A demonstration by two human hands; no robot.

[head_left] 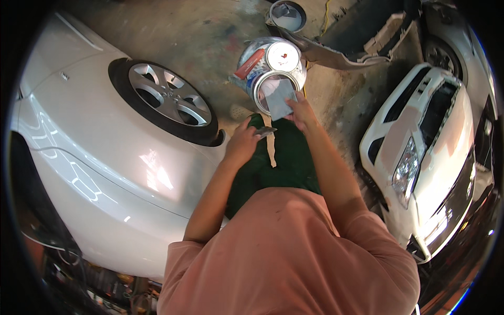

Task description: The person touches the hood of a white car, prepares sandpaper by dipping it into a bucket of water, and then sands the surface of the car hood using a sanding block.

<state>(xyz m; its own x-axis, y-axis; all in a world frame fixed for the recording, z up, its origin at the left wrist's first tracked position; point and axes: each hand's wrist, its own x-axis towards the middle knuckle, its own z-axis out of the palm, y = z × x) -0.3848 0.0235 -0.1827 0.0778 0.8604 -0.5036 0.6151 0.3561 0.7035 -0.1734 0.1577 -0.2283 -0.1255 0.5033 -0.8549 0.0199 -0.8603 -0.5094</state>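
Note:
My right hand (303,113) grips the edge of a flat grey rectangular plate (279,101), held over an open round can (255,93) with a shiny metal rim. Part of the can's mouth is hidden behind the plate. Lower and to the left, my left hand (242,144) is closed around a small flat grey scraper (266,130), its blade pointing right, above my green trousers. Just beyond the can are a white round lid (283,56) with a red mark and an orange-red packet (250,64).
On my left stands a silver car (131,168) with its wheel (170,94) close by. At the right is a loose white bumper with a headlight (408,168). A dark bumper piece (336,52) and a bucket (287,20) lie farther off on the floor.

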